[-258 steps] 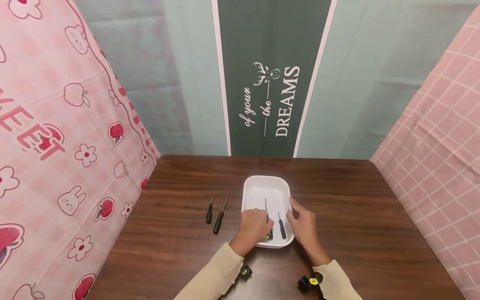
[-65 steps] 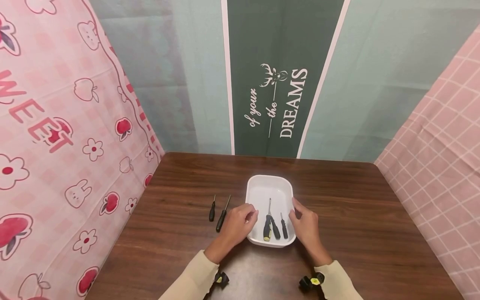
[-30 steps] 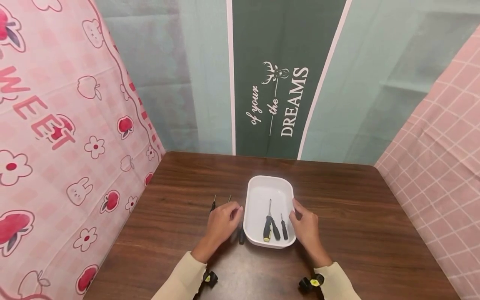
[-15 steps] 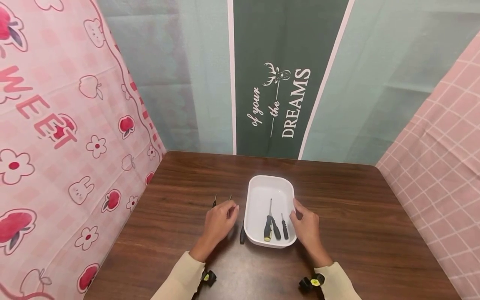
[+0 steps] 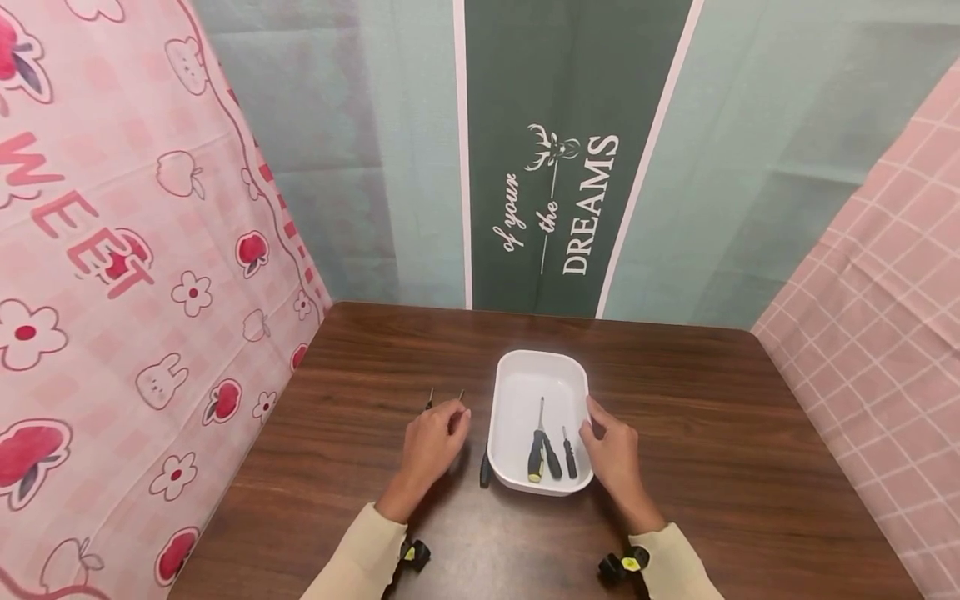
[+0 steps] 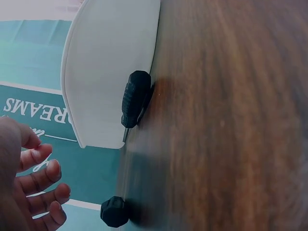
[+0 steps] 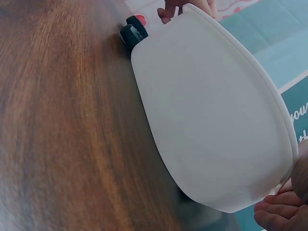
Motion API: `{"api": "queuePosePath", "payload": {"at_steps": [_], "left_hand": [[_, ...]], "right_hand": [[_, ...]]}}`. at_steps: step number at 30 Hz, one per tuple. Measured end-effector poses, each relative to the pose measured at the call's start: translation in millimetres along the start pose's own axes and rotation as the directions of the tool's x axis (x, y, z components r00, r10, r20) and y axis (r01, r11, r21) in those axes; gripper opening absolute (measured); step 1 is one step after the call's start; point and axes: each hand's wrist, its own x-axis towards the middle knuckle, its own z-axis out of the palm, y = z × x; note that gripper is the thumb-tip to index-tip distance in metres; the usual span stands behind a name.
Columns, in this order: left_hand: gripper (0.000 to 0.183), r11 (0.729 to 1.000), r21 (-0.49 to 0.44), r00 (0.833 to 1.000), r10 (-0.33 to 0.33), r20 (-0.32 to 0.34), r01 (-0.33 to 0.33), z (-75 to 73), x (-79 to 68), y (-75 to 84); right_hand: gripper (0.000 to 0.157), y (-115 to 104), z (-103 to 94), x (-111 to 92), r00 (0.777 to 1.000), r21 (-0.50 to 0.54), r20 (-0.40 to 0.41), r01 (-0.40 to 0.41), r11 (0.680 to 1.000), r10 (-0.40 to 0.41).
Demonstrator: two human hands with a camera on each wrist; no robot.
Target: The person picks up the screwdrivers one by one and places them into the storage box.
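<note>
A white tray (image 5: 525,375) stands on the table, holding a screwdriver with a black-and-yellow handle (image 5: 535,460), a black-handled screwdriver (image 5: 552,460) beside it and a smaller black screwdriver (image 5: 569,457). My right hand (image 5: 613,450) holds the tray's right rim, thumb on the inner side. Left of the tray, my left hand (image 5: 431,442) hovers with loosely curled fingers and nothing in them. It hides most of two screwdrivers; thin shafts (image 5: 461,393) poke out beyond it. Against the tray's left wall lies another black-handled screwdriver (image 6: 136,98), its shaft mostly hidden.
The brown wooden table (image 5: 697,400) reaches back to a green and pale blue curtain (image 5: 562,75). Pink patterned cloths hang on the left (image 5: 217,333) and right (image 5: 862,308). In the left wrist view, a black handle end (image 6: 114,211) stands farther along the table.
My left hand has come out of the tray and drawn left, over the two screwdrivers. A screwdriver now shows against the tray's left side. My right hand stays on the rim.
</note>
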Motion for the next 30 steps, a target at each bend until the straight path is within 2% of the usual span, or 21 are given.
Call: {"api": "queuePosePath", "payload": {"at_steps": [10,19,24,30], "left_hand": [[0.022,0.997,0.035,0.997,-0.072,0.020,0.071,-7.3,2.0,-6.5],[0.021,0.986,0.072,0.987,-0.154,0.051,0.150,-16.5,-0.1,-15.3],[0.022,0.976,0.086,0.975,-0.205,0.084,0.198,-21.9,-2.2,-19.4],[0.026,0.957,0.126,0.953,-0.275,0.126,0.260,-27.4,-2.6,-23.2]], "right_hand": [[0.040,0.3,0.8,0.7,0.999,0.000,-0.022,0.027,1.000,-0.027],[0.039,-0.9,0.8,0.2,1.000,-0.001,-0.005,0.023,1.000,-0.023],[0.039,-1.4,0.1,-0.2,1.000,-0.001,0.001,0.018,1.000,-0.018],[0.039,0.8,0.8,-1.0,1.000,-0.003,-0.011,0.023,1.000,-0.023]]}}
